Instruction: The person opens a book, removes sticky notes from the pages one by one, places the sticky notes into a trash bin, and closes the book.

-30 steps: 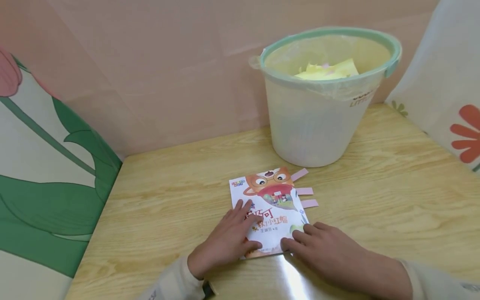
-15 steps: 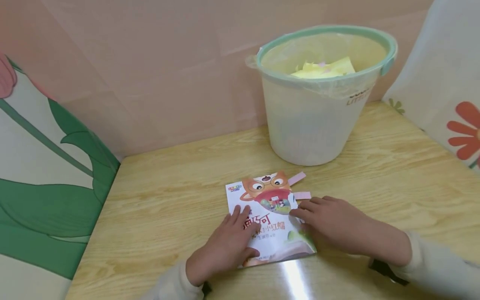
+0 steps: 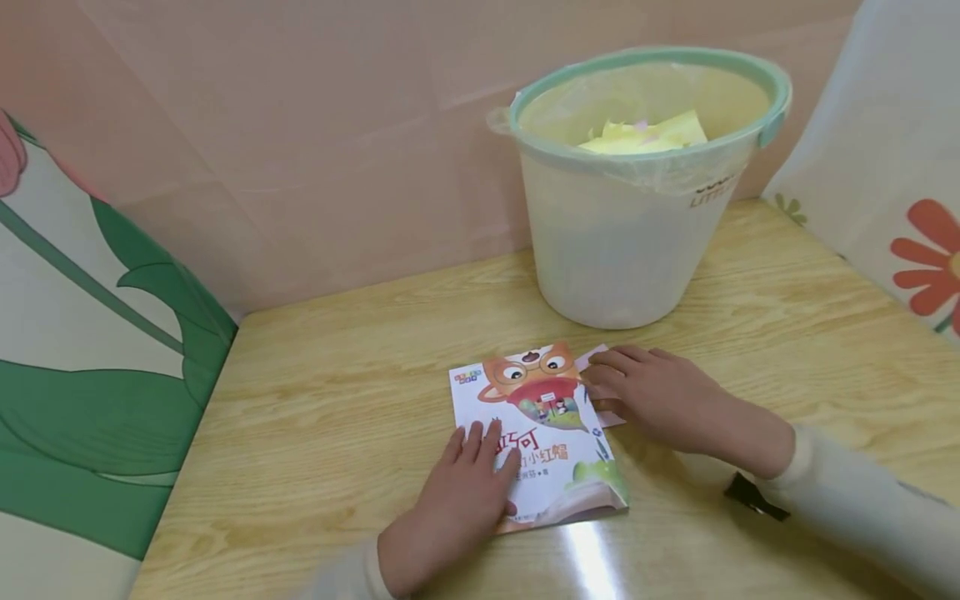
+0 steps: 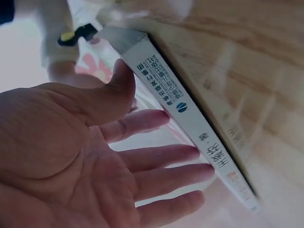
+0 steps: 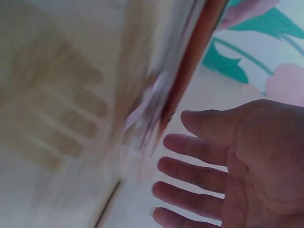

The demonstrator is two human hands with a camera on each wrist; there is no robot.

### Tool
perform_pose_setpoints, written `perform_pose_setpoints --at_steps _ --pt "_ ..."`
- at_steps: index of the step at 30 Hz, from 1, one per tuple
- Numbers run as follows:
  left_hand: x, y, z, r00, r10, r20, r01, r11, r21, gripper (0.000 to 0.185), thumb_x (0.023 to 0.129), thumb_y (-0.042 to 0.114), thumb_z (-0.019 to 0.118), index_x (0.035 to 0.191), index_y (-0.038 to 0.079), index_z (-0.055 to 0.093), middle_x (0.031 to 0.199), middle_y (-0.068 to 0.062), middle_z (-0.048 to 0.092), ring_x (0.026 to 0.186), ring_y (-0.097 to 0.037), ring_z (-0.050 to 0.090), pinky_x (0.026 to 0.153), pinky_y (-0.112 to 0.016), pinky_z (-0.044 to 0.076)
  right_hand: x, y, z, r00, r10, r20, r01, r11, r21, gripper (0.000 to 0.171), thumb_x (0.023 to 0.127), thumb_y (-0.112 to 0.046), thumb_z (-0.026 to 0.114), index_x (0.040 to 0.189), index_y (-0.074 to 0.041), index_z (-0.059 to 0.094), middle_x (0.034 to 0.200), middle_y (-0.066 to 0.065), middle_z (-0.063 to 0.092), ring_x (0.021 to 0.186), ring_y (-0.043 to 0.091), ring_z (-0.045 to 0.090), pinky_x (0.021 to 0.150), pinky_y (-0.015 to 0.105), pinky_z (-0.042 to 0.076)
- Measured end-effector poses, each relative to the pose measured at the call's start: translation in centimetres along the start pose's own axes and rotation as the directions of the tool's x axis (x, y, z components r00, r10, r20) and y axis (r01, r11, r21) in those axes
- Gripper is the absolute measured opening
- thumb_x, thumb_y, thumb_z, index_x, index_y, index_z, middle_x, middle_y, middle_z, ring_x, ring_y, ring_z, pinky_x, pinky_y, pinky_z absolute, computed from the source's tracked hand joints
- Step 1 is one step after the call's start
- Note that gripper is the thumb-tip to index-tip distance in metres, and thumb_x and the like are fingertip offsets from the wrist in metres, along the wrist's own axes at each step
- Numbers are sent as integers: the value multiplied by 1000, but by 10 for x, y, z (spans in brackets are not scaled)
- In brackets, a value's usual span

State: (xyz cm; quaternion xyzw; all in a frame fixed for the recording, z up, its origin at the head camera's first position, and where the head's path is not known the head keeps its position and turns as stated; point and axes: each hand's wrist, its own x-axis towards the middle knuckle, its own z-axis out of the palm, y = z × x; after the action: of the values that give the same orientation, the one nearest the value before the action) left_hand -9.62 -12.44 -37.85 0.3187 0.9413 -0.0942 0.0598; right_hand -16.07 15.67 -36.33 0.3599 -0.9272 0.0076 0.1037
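A picture book point(image 3: 558, 479) with a cartoon fox-like face on its cover lies on the wooden table. My left hand point(image 3: 457, 496) rests on the cover's lower left, fingers extended; in the left wrist view its thumb touches the white spine point(image 4: 190, 123). At the upper right edge of the book is my right hand point(image 3: 660, 400), over pink paper strips point(image 3: 592, 357) that stick out from the pages. The right wrist view shows the right hand's fingers point(image 5: 194, 173) extended and spread, nothing between them. The cover's lower right corner curls up slightly.
Behind the book stands a translucent bin point(image 3: 615, 242) with a green rim and a bag liner, holding yellow paper point(image 3: 652, 137). A pink sheet point(image 3: 337, 150) backs the table point(image 3: 337, 367). Flower-printed panels flank both sides.
My right hand has moved from the book's lower right corner up along its right edge to the pink strips, covering part of them. My left hand has stayed on the cover with a small shift.
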Motion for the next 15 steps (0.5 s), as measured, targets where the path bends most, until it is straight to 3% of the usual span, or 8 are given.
perform_pose_setpoints --at_steps 4,8,12,15 --pt "-4 6 0 998 12 -56 -8 997 79 50 95 42 62 140 23 52 149 -15 50 137 -32 50 114 -48 38 6 11 7 1000 14 10 -14 1000 21 40 90 -27 73 126 -13 64 128 11 66 119 34 62 92 52 54" --pt "-5 6 -1 995 46 -89 -41 998 52 50 97 31 60 145 35 47 151 -12 47 142 -35 43 111 -53 40 11 18 11 998 21 61 -25 998 64 43 93 -30 69 131 -10 62 130 13 64 122 36 59 97 54 50" --pt "-6 4 -3 992 117 -47 -119 993 -23 54 101 20 51 150 40 41 161 -3 35 149 -35 32 106 -57 44 17 20 12 995 19 95 -26 997 75 40 94 -30 68 129 -12 63 126 10 66 119 34 61 99 53 49" --pt "-6 2 -4 989 149 -12 -150 986 -69 53 102 21 49 151 37 40 164 0 30 150 -32 31 104 -58 45 22 19 12 994 13 110 -21 997 73 36 94 -28 68 127 -12 64 123 8 66 118 32 61 99 51 50"
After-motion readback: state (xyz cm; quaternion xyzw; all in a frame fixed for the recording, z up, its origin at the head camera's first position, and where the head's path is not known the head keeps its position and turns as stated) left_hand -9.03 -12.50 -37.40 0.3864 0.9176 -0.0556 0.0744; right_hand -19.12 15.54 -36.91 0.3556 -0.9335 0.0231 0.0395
